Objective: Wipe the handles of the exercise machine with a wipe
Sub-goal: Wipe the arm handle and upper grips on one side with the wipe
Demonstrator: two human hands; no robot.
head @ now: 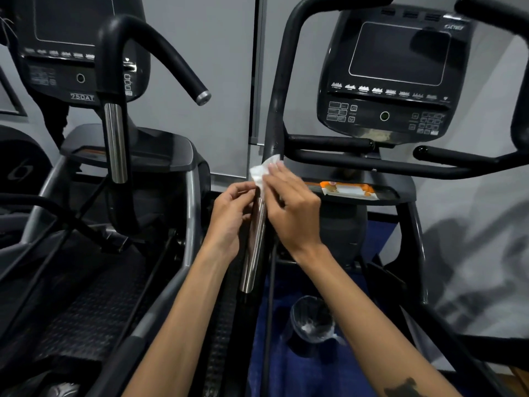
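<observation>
Both hands meet at the centre of the view on the left handle (255, 239) of the right-hand exercise machine (398, 81), at the top of the handle's chrome sleeve, where the black tube begins. The right hand (292, 209) presses the white wipe (262, 171) against the tube, its fingers laid flat over the cloth so that it wraps the curve. The left hand (229, 216), at nine o'clock of the sleeve, has its grip pinched on the wipe's lower edge, probably to keep the sheet taut and stop it bunching. The wipe pack (347, 190) lies at three o'clock of the hands on the machine's tray, within easy reach for a fresh sheet. A lined bin (313, 319) stands on the floor at five o'clock, ready for used ones. The other handles look untouched, as far as I can judge.
</observation>
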